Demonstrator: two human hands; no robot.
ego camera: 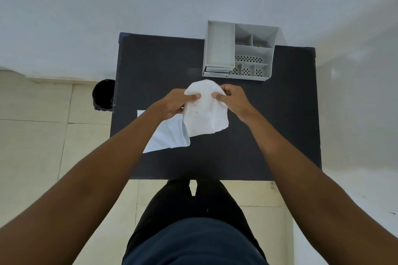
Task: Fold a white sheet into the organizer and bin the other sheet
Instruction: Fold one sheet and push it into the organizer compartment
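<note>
Both hands hold one white sheet (204, 112) above the middle of the black table (269, 125). My left hand (178, 102) pinches its upper left edge and my right hand (232, 98) pinches its upper right edge. The sheet bulges upward between them and its lower part hangs free. A second white sheet (167, 135) lies flat on the table under my left forearm, partly covered by the held sheet. The grey organizer (239, 49) with several compartments stands at the table's far edge, just beyond my hands.
A black bin (103, 97) stands on the tiled floor beside the table's left edge. A white wall runs behind the table. My legs stand at the table's near edge.
</note>
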